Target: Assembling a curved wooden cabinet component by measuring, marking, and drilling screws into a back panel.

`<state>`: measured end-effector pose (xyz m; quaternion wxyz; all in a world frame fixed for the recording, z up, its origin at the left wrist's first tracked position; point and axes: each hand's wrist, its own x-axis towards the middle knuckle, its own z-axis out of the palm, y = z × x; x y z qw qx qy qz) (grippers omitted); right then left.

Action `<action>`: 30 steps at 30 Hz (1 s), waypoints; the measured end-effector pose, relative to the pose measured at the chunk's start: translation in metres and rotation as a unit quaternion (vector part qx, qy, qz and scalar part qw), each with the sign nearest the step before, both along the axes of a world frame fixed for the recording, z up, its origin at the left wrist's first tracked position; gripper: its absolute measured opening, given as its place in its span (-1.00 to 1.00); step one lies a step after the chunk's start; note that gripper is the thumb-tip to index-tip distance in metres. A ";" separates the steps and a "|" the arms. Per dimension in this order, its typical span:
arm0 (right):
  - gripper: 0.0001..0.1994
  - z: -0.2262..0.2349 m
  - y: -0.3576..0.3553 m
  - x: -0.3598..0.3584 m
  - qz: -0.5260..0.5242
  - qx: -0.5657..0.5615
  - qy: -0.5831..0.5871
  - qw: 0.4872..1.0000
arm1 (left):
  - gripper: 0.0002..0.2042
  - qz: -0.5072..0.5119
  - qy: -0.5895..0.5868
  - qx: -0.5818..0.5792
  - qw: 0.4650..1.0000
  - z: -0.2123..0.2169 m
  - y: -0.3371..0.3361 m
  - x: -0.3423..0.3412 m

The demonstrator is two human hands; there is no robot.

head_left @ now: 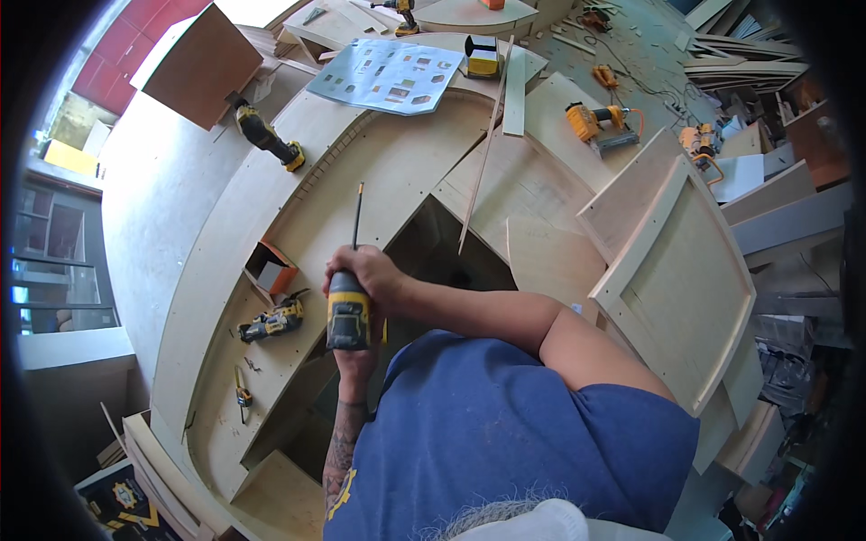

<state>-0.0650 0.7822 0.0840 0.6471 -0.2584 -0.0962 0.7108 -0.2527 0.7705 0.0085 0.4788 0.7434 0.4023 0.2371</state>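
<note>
A yellow-and-black cordless drill [349, 316] is held in front of my body, its long thin bit [359, 215] pointing away from me. My right hand [372, 272] is closed around the front of the drill, near the chuck. From below, my left hand [355, 362] reaches the drill's grip; the tool's body hides most of its fingers. Under the drill is a curved plywood counter frame [374, 176] with dark open compartments. To the left on its lower shelf lie another yellow-and-black power tool [272, 321], an open orange box [271, 270] and a small yellow-and-black tool [242, 391].
Another drill [266, 135] lies on the curved top at the far left. A printed plan sheet [388, 74] and a yellow-black box [482, 58] are at the back. A thin wood strip [484, 149] crosses the frame. Right are a nailer [595, 122] and a framed panel [681, 279].
</note>
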 end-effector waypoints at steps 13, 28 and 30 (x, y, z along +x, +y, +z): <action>-0.71 -0.120 0.206 0.361 -0.210 -0.142 -0.732 0.633 | -0.73 0.332 0.043 -0.018 0.942 -0.017 -0.032 0.019; -0.60 -0.211 0.227 0.521 -0.067 -0.267 -0.875 0.399 | -0.59 0.525 0.262 -0.201 0.784 -0.095 -0.276 -0.058; -0.54 -0.208 0.211 0.543 -0.084 -0.355 -0.851 0.378 | -0.53 0.574 0.214 -0.257 0.748 -0.099 -0.291 -0.064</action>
